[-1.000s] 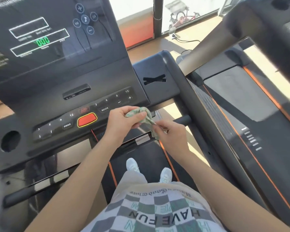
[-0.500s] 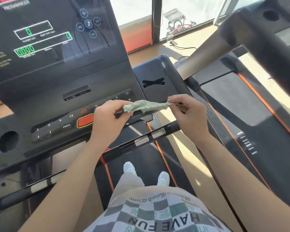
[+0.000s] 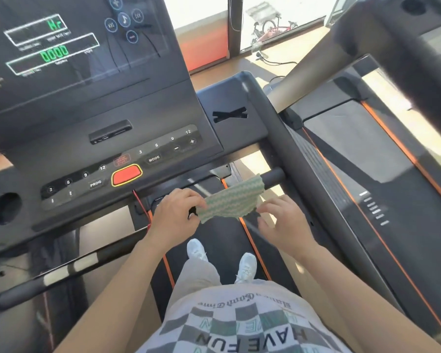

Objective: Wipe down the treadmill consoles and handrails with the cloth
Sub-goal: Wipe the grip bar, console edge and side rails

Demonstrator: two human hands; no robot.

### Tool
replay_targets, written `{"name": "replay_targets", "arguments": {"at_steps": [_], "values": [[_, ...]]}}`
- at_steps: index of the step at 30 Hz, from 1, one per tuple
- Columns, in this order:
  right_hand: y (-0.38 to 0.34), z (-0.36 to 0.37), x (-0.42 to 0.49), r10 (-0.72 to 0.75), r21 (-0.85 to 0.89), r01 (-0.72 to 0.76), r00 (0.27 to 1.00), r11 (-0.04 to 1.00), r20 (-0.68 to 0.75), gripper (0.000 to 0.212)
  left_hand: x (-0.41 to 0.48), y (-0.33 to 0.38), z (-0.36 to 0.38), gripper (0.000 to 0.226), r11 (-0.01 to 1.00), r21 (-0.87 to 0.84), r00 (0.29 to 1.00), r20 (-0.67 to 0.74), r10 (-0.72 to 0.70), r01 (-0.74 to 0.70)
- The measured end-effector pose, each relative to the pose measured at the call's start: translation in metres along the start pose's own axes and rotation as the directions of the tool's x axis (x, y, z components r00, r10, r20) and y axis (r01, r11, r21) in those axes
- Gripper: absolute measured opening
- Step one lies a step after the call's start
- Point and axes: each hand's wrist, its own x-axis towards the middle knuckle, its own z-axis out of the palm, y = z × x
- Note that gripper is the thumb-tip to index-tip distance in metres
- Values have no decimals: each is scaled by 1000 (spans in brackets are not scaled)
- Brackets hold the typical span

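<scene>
the cloth, green and white in a zigzag weave, is stretched out flat just right of the middle of the frame, below the console and above the treadmill belt. the left hand grips its left edge, its fingers curled over and pinching the fabric. the right hand sits at the cloth's lower right corner with its fingers loosely bent and slightly apart; the tips reach the edge, but i cannot tell whether they pinch it or only touch it. the cloth's upper right corner overlaps the end of a short black handrail, though whether it rests on the bar or is held in front of it is unclear.

the console fills the upper left of the frame, its display showing green digits. a red button with a yellow border sits in the row of keys just above the left hand. a long black handrail with pale sensor patches crosses the lower left. white shoes stand on the belt at lower centre.
</scene>
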Motion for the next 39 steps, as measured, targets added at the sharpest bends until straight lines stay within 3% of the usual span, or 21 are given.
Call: {"name": "replay_targets", "arguments": {"at_steps": [5,9,12,17,25,29,31,33,36,38,39], "values": [[-11,0,38,-54,10,55,997,998,-48,26,22,21,3,33,997,-82,1000,-26,-16,14],[-15,19,64,-172,5,173,978,985,119,42,39,31,19,54,999,-11,987,153,-50,53],[-5,30,65,-247,-37,262,942,964,229,41,43,30,33,51,999,24,971,236,-40,36],[13,19,49,-277,-177,271,961,946,-7,28,56,40,48,57,999,46,974,223,-27,17],[28,23,25,-30,-247,-10,987,969,-156,51,99,77,62,59,998,-32,952,297,69,-62],[23,33,7,73,-206,-99,989,973,-130,57,103,77,63,63,994,-92,946,314,86,-59],[18,35,-1,124,-156,-142,985,977,-118,58,97,70,60,63,993,-100,947,311,84,-56],[7,35,-8,222,17,-222,971,975,-87,60,88,63,56,62,994,-78,955,278,101,-82],[-12,25,-9,472,387,-439,881,811,11,51,75,54,48,49,995,-58,985,146,88,-80],[-22,17,-2,684,655,-559,724,509,86,36,75,51,47,36,992,-100,995,61,82,-76],[-27,14,3,753,787,-531,644,314,134,29,78,52,47,32,988,-137,996,45,80,-73]]}}
